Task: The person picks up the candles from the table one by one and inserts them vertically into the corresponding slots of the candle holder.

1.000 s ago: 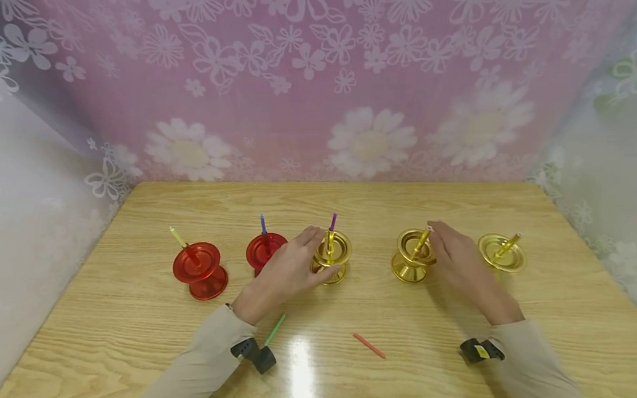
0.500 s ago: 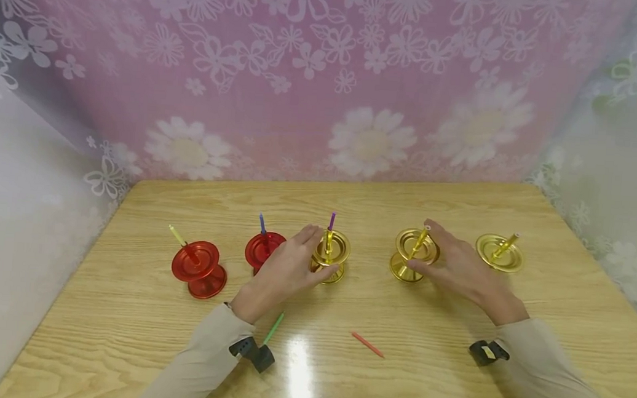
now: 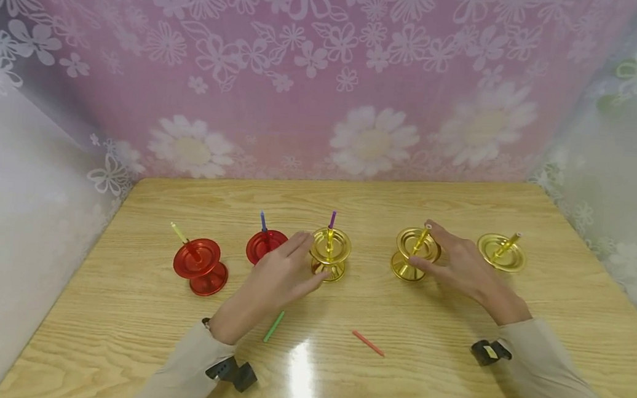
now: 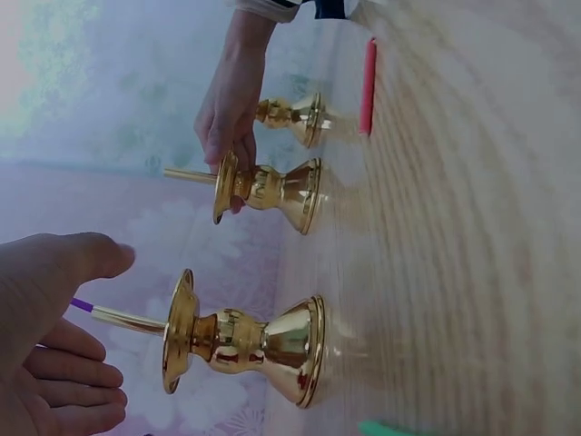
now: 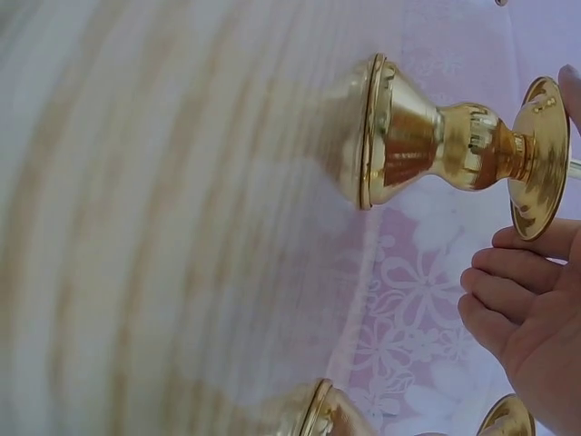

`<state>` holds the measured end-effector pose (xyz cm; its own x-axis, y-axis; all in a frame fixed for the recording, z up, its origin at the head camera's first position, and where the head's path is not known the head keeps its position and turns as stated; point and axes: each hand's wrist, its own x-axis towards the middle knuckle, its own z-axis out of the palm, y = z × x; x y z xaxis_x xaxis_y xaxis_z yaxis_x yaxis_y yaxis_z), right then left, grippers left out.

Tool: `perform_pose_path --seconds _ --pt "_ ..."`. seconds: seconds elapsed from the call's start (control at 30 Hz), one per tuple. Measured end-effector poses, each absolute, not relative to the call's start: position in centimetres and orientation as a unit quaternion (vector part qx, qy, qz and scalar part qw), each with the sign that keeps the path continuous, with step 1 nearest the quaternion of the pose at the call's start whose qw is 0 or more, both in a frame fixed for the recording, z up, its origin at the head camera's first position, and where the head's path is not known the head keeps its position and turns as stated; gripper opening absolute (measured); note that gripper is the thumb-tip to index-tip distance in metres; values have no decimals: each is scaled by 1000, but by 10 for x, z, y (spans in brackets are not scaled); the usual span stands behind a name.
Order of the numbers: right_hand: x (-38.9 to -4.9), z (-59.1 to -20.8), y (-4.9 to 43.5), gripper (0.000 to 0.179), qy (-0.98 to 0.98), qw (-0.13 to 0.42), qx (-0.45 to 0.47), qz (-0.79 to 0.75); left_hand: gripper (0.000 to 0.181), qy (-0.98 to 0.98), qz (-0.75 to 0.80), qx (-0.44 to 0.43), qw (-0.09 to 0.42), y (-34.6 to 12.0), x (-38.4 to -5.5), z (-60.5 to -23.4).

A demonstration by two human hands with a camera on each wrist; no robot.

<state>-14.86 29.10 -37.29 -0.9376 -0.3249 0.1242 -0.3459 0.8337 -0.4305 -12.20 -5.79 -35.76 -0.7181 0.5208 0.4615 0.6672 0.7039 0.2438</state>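
Note:
My left hand has its fingers extended beside a gold candlestick that bears a purple candle. In the left wrist view a gap shows between that hand and the candlestick's dish. With thumb and fingers around its dish, my right hand holds a second gold candlestick, whose base stands on the table. The right wrist view shows this candlestick upright, the fingers at its rim. Its gold tube carries no visible coloured candle.
Two red candlesticks stand at the left, one with a yellow candle, one with a blue candle. A third gold candlestick stands right of my right hand. A green candle and a red candle lie on the wooden table.
My left hand has drawn back toward the lower left from the purple-candle candlestick. The right hand has brought its thumb to the near side of the second candlestick's dish.

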Motion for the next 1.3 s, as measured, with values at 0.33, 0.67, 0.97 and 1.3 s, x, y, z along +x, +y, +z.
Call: perform_pose_path --seconds 0.33,0.67,0.97,1.3 --pt "-149 -373 292 87 -958 19 173 227 14 -892 -216 -322 231 -89 -99 -371" --pt "-149 -373 292 87 -958 11 168 231 36 -951 -179 -242 68 -97 -81 -383" --pt "-149 -372 292 87 -957 11 167 235 46 -965 -159 -208 4 -88 -74 -380" --pt "-148 -373 292 87 -957 7 165 237 25 -975 -124 -186 5 -75 -73 -380"
